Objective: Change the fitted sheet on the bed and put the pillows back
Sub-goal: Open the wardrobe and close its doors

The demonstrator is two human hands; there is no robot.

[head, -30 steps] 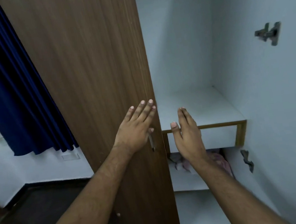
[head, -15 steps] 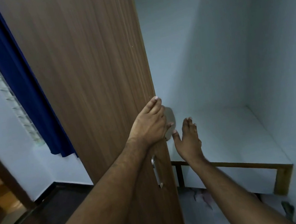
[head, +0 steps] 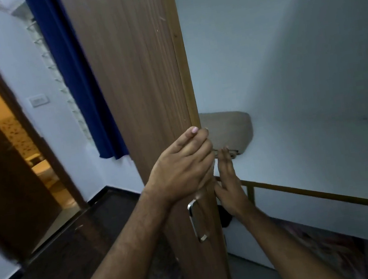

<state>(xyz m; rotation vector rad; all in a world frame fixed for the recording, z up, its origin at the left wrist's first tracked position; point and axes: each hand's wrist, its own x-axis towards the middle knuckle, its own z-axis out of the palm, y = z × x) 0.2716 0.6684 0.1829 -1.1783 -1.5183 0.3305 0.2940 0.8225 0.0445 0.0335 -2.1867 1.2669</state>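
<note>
- Left hand lies against the free edge of the wooden wardrobe door, fingers curled over that edge, just above the metal handle
- Right hand reaches inside the wardrobe with straight fingers, holding nothing; fingertips close to a folded beige item on the white shelf; contact cannot be told
- Patterned fabric lies on the shelf below
- Blue curtain hangs left of the door; an open doorway shows further left
</note>
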